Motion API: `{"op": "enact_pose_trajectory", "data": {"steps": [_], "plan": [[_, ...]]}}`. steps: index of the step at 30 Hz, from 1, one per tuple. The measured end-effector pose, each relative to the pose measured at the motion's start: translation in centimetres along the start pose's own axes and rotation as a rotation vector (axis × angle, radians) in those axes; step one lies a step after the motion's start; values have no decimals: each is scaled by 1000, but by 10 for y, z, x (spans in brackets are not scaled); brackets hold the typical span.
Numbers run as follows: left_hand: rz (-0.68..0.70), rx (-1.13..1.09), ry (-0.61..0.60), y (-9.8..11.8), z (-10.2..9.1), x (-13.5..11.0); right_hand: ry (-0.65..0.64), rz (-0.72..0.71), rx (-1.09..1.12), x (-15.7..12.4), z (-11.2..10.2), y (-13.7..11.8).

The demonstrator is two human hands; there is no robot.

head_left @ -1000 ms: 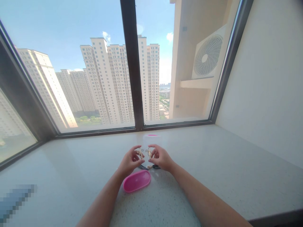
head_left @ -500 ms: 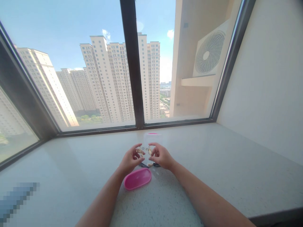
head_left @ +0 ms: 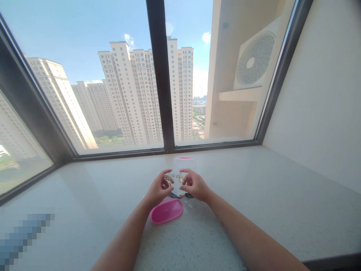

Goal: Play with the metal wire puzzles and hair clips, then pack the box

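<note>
My left hand [head_left: 158, 189] and my right hand [head_left: 194, 185] are raised side by side above a pale speckled sill [head_left: 254, 195]. Each hand pinches a small gold wire piece [head_left: 168, 178] between thumb and fingers, the other gold wire piece [head_left: 179, 177] sitting in the right hand. The two pieces are close together; I cannot tell whether they touch. Right behind the hands stands a clear plastic container [head_left: 184, 164] with a pink rim. A pink oval lid [head_left: 166, 210] lies flat on the sill just under my left wrist. Small dark items [head_left: 180, 195] lie below the hands.
A large window with a dark centre post [head_left: 160, 75] runs along the far edge of the sill. A plain wall [head_left: 324, 94] closes the right side. A blurred patch [head_left: 22, 233] sits at the lower left.
Both hands keep pinching the gold pieces and have shifted slightly up and right in the picture as the camera moved. The lid and container stay put.
</note>
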State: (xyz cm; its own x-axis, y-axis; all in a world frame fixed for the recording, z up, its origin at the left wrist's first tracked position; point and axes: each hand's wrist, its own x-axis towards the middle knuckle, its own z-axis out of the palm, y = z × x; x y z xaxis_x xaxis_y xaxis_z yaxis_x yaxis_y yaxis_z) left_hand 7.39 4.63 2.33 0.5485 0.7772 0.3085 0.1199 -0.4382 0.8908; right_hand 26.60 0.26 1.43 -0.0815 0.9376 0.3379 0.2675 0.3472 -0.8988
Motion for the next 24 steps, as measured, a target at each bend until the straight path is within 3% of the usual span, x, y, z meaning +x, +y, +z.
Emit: {"op": "enact_pose_trajectory", "data": {"steps": [10,24], "plan": [[-13,7,28,2,0,-2,2,15,87,2,-2,-2],[7,63,30,0,2,-2,-21,18,44,1,1,0]]}}
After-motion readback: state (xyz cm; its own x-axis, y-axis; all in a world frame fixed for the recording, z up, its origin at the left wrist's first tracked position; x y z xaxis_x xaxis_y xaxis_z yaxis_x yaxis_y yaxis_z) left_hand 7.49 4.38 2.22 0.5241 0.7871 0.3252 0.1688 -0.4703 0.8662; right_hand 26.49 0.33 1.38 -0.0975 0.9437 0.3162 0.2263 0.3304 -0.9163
